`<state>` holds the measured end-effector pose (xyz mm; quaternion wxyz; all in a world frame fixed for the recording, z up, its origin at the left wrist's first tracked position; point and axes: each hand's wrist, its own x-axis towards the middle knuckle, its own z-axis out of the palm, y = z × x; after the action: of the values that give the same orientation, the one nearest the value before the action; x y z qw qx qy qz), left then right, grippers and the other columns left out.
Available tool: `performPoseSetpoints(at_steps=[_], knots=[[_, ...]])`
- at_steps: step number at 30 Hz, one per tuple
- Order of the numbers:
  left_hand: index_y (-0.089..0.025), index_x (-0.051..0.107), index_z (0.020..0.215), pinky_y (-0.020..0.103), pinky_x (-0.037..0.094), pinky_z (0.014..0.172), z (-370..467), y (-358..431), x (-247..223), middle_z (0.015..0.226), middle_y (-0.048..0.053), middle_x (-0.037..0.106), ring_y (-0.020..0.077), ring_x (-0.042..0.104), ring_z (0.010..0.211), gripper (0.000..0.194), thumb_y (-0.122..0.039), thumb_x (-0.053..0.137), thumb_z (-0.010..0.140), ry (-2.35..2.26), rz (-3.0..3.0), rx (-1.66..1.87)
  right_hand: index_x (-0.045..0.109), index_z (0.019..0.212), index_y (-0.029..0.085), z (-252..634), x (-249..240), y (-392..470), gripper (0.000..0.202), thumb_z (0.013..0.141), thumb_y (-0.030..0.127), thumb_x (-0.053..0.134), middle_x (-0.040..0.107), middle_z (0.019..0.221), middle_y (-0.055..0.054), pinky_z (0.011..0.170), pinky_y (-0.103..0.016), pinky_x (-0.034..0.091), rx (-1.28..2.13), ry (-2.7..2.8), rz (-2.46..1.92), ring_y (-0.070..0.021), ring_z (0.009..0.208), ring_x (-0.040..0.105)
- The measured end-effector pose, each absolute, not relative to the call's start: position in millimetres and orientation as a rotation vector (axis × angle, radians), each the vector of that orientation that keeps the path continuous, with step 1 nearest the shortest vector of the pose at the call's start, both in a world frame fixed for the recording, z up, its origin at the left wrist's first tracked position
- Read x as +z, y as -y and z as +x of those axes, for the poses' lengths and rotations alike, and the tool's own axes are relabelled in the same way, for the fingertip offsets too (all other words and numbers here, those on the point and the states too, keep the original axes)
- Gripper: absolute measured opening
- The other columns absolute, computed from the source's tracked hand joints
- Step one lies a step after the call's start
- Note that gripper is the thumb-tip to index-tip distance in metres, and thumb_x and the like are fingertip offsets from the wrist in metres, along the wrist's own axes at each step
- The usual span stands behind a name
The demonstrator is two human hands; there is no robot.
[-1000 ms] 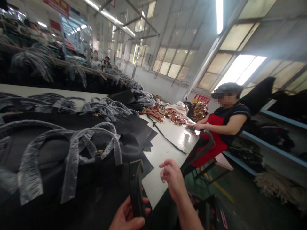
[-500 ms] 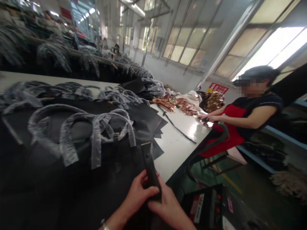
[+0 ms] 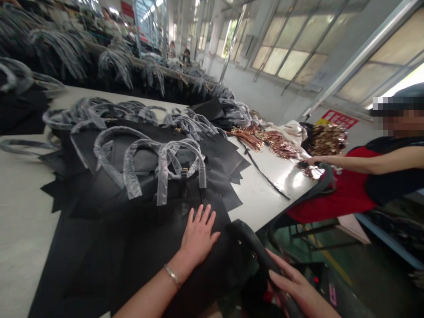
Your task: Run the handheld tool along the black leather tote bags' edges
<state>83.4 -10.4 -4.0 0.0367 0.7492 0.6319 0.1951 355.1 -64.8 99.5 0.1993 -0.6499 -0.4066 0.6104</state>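
Observation:
My left hand [image 3: 199, 236], with a bracelet at the wrist, lies flat with fingers spread on a black leather-like panel [image 3: 142, 247]. My right hand [image 3: 291, 282] is wrapped round a thick black curved handle [image 3: 255, 243] at the lower right, by the panel's edge. Just beyond my left hand are curved handles in clear plastic wrap [image 3: 182, 150], attached to stacked black pieces [image 3: 215, 176].
A person in a red apron [image 3: 344, 181] stands at the right, a hand near a dark hose. Copper-coloured metallic pieces [image 3: 281, 143] and a black strip [image 3: 265, 176] lie on the white table [image 3: 251, 198]. More wrapped handles [image 3: 59, 53] hang behind.
My left hand has let go of the narrow black piece and spread onto the panel. My right hand has moved right and now grips the black curved handle. The view has turned left.

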Motion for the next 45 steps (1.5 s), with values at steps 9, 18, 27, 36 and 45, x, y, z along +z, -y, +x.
performPoseSetpoints(at_steps=[9,18,27,36,45], knots=[[-0.022,0.052,0.14,0.057,0.02,0.117,79,11,-3,0.154,0.011,0.039,0.0341,0.03,0.143,0.057,-0.052,0.052,0.091,-1.908,2.29,0.644,0.047,0.143,0.023,326,123,23,0.071,0.079,0.045,0.07,0.067,0.064,0.001,0.037,-0.017,0.038,1.768,1.155,-1.774,-0.0116,0.044,0.058],[-0.022,0.05,0.142,0.058,0.018,0.116,83,8,-9,0.155,0.011,0.038,0.0345,0.028,0.144,0.058,-0.052,0.051,0.092,-1.94,2.304,0.63,0.043,0.144,0.022,332,122,27,0.075,0.079,0.046,0.07,0.069,0.067,-0.001,0.036,-0.016,0.038,1.838,1.118,-1.796,-0.0113,0.043,0.058],[-0.018,0.05,0.141,0.057,0.015,0.117,72,-18,-5,0.155,0.012,0.038,0.0344,0.027,0.144,0.06,-0.054,0.047,0.093,-2.048,2.275,0.616,0.043,0.146,0.028,331,137,25,0.075,0.079,0.049,0.071,0.069,0.072,0.0,0.044,-0.022,0.042,1.516,1.15,-1.771,-0.0142,0.052,0.058],[-0.016,0.049,0.143,0.058,0.011,0.117,69,-41,-1,0.156,0.014,0.034,0.0363,0.024,0.145,0.061,-0.053,0.045,0.094,-2.107,2.249,0.577,0.039,0.149,0.028,366,138,61,0.085,0.075,0.056,0.071,0.069,0.063,-0.001,0.04,-0.023,0.036,1.696,1.045,-1.929,-0.0158,0.044,0.057],[-0.028,0.055,0.137,0.064,0.005,0.115,67,-38,1,0.154,0.012,0.038,0.0419,0.021,0.145,0.072,-0.074,0.052,0.081,-1.99,2.335,0.589,0.05,0.141,0.023,338,124,11,0.065,0.083,0.047,0.068,0.069,0.068,-0.002,0.039,-0.02,0.037,1.693,1.18,-1.771,-0.0128,0.045,0.057]])
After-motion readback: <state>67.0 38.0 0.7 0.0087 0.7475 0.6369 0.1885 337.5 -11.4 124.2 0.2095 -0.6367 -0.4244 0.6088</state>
